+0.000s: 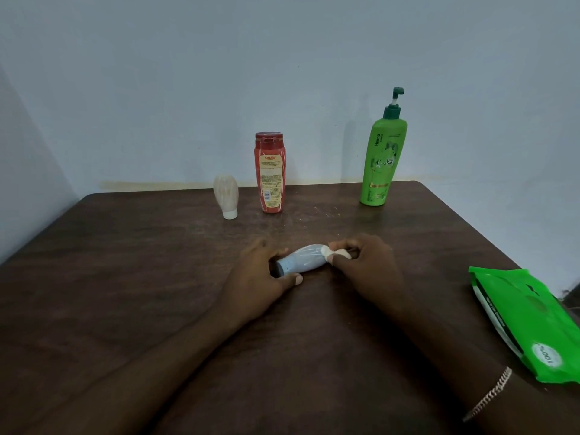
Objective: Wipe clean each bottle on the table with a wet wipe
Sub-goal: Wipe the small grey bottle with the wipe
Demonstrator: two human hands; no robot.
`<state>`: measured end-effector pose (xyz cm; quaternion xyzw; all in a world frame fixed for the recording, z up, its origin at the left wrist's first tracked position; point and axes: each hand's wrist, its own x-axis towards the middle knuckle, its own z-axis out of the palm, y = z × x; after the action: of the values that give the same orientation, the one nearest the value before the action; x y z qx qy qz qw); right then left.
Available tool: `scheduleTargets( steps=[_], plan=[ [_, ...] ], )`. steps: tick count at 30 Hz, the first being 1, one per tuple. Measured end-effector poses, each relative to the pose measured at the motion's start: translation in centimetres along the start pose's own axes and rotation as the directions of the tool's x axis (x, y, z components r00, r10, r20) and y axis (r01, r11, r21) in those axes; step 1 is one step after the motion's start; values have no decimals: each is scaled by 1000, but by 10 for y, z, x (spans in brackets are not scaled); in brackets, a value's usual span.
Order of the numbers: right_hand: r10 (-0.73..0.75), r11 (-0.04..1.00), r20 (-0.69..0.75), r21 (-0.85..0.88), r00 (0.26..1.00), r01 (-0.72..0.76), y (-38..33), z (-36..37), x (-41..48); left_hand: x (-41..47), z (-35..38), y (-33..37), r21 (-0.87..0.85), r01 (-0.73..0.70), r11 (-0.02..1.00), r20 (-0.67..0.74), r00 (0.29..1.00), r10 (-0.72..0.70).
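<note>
A small pale blue bottle [299, 259] lies on its side in the middle of the dark wooden table [125, 277]. My left hand [260, 277] grips its dark cap end with curled fingers and thumb. My right hand [364, 265] pinches a bunched white wet wipe [337, 252] against the bottle's other end. At the back stand three more bottles: a small whitish one [226, 196] upside down on its cap, a red one [270, 172] and a tall green pump bottle [384, 158].
A green pack of wet wipes [530, 321] lies at the table's right edge, partly over it. A pale wall rises right behind the table. A chain bracelet [489, 394] sits on my right wrist.
</note>
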<state>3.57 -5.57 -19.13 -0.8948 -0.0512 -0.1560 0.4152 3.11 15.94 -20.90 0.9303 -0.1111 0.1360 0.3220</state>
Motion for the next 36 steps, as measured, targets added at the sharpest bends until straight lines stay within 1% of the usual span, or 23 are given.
scheduleTargets(
  steps=[5,7,9,12,14,16,21,23,26,28,32,34,36],
  plan=[
    [-61,993,-1,-98,998,61,-5,4,-3,-1,-3,4,-18,-1,1000,9,1000,1],
    [-112,980,31,-164,993,116,-10,10,-5,-4,-3,7,-47,-15,999,-13,1000,14],
    [-177,961,80,-201,981,189,-17,18,-9,-6,-4,10,-42,-25,999,-32,999,23],
    [-238,955,147,-145,960,259,-26,28,-16,-8,-5,12,-73,-35,997,-44,999,32],
    [-255,953,165,-126,953,277,-25,30,-16,-8,-6,13,-86,-34,996,-33,999,31],
    [-205,966,142,-132,968,224,-20,27,-11,-8,-6,11,-69,-28,997,-25,999,26],
    [-82,970,53,-226,995,92,-11,6,0,-4,1,4,-8,10,1000,-13,1000,-10],
    [-116,967,79,-221,990,131,-18,9,-5,-3,3,3,11,10,1000,-6,1000,-10],
    [-204,959,177,-164,963,233,-34,30,-19,-3,3,4,-2,-5,1000,1,1000,5],
    [-193,956,181,-186,964,226,-36,35,-20,-4,3,4,-17,-19,1000,-4,1000,19],
    [-103,965,99,-231,990,124,-17,18,-3,-4,2,2,48,-51,998,-17,998,52],
    [-42,978,23,-206,999,45,-9,6,2,-4,2,1,38,-69,997,-17,997,69],
    [-30,980,7,-195,1000,31,-9,5,0,-4,3,2,31,-75,997,-14,997,75]
  ],
)
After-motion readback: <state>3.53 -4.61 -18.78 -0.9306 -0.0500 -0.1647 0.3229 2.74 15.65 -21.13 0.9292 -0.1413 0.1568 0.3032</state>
